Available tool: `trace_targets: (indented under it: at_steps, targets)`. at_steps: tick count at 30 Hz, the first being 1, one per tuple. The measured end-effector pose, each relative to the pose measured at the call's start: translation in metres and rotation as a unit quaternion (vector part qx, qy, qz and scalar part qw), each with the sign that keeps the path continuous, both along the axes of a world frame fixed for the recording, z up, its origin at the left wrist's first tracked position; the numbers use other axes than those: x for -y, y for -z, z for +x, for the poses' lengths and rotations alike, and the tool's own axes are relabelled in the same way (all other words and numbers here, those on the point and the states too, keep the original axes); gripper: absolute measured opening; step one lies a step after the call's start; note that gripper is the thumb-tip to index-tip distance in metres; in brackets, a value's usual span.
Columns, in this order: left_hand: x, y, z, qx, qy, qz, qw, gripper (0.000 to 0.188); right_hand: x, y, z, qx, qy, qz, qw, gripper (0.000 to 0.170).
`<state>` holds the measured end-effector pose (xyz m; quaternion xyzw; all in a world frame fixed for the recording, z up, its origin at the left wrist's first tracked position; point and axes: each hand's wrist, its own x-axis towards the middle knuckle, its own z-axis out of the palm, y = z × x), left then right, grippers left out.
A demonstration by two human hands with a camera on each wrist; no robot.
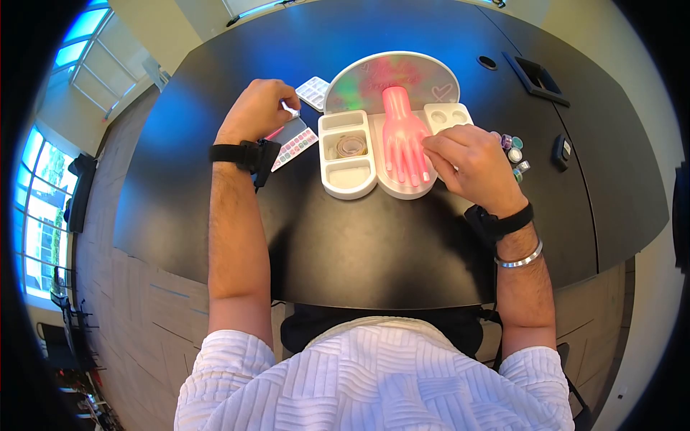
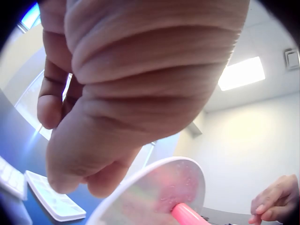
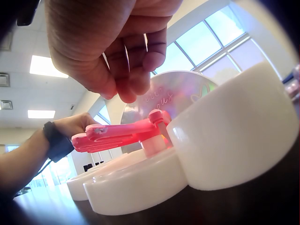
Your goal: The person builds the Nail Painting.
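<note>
Dark table [image 1: 374,251]; head view alone shows white piece [image 1: 290,110] at curled left fingers [image 1: 290,95]; right fingers [image 1: 440,149] bent; holds unclear.

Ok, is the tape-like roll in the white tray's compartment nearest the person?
No, the head view shows the roll in the middle compartment of three on the left of the white tray.

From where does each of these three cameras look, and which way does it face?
Head: worn on the head, facing forward and down at the table; left hand, right hand and white top show.
Left wrist: tilted upward past the left hand toward the rounded panel; the right hand shows far right.
Right wrist: low, angled up past the right hand, over the white organizer; the left hand shows behind.
Both wrist views share the pink model hand and panel.
</note>
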<state>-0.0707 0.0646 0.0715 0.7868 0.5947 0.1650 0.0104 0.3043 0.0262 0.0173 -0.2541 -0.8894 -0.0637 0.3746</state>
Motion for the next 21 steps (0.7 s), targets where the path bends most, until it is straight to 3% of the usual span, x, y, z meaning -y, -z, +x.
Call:
trace_targets:
  at_steps: [10,21]
  targets:
    - [-0.02,0.04,-0.018,-0.046,-0.092,-0.135,0.986,0.03,0.0,0.0,0.0,0.015,0.004,-0.002,1.0,0.009]
    - [-0.017,0.044,-0.016,-0.054,-0.136,-0.138,0.98,0.033,-0.002,0.001,0.0,0.005,-0.004,0.002,1.0,0.01]
